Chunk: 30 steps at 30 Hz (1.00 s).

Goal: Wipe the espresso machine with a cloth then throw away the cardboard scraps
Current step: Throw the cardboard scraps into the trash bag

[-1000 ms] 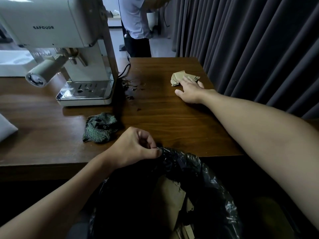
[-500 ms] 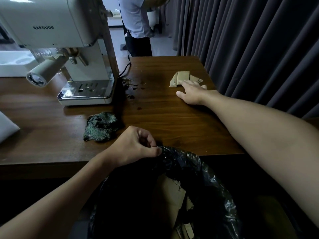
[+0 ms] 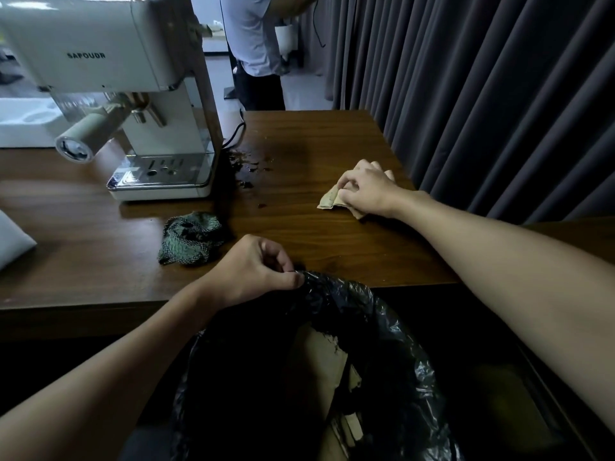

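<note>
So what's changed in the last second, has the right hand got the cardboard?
The right hand went from lying flat against the cardboard scraps to curling its fingers round them, and dragged them nearer along the table. They still touch the wood. Unchanged: the left hand pinches the rim of the black bag, the cloth lies by the espresso machine.

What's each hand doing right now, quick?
Left hand: closed, pinching the rim of the black trash bag.
Right hand: closed, fingers curled around the cardboard scraps.
</note>
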Tool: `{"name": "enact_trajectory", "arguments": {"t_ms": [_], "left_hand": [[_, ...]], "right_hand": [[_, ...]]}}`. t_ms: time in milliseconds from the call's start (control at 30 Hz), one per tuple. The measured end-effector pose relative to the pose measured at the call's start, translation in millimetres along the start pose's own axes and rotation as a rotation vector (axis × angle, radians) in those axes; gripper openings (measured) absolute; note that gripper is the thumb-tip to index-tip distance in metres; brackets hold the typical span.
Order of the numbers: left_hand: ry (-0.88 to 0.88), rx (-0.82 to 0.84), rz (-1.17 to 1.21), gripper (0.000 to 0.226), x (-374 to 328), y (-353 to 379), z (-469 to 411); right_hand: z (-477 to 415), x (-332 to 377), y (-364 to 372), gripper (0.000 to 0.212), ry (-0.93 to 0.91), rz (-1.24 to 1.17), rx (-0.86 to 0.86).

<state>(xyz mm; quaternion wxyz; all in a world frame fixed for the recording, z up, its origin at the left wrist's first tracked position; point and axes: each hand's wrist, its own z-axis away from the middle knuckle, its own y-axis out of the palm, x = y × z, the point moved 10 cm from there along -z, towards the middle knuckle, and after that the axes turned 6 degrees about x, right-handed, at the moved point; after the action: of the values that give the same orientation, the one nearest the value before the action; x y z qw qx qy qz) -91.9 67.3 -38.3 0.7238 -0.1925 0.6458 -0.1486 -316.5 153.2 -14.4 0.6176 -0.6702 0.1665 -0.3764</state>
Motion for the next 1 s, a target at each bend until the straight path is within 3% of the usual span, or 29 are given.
{"name": "enact_trajectory", "arguments": {"t_ms": [133,267,333,500,600,700,800,867,1000], "left_hand": [[0.005,0.001,0.007,0.022,-0.7,0.4,0.6],[0.013,0.019,0.017,0.023,-2.0,1.8,1.3],[0.019,0.019,0.013,0.024,-2.5,1.8,1.0],[0.032,0.024,0.028,0.022,-3.5,3.4,1.0],[0.040,0.031,0.023,0.020,-4.6,3.1,1.6],[0.042,0.048,0.027,0.018,-5.1,3.7,2.6],[0.053,0.042,0.035,0.018,-5.8,3.4,3.5],[0.057,0.034,0.044,0.018,-5.8,3.7,3.3],[0.053,0.021,0.052,0.025,-4.8,3.9,3.4]], "right_hand": [[16.3,-18.6,10.8,0.046,0.066,-0.113,0.139],[31.8,-24.7,-9.9,0.074,0.064,-0.254,-0.014],[41.0,-28.3,-23.6,0.070,0.071,-0.403,-0.118],[75.4,-27.1,-48.0,0.029,0.063,-0.697,-0.185],[97.0,-12.8,-47.4,0.029,0.047,-0.886,-0.041],[120.4,11.0,-35.8,0.036,0.013,-1.029,0.235],[142.9,36.5,-23.4,0.042,-0.044,-1.012,0.480],[150.1,46.7,-16.6,0.042,-0.067,-0.921,0.535],[134.7,29.7,-28.0,0.029,-0.015,-0.688,0.212]]}}
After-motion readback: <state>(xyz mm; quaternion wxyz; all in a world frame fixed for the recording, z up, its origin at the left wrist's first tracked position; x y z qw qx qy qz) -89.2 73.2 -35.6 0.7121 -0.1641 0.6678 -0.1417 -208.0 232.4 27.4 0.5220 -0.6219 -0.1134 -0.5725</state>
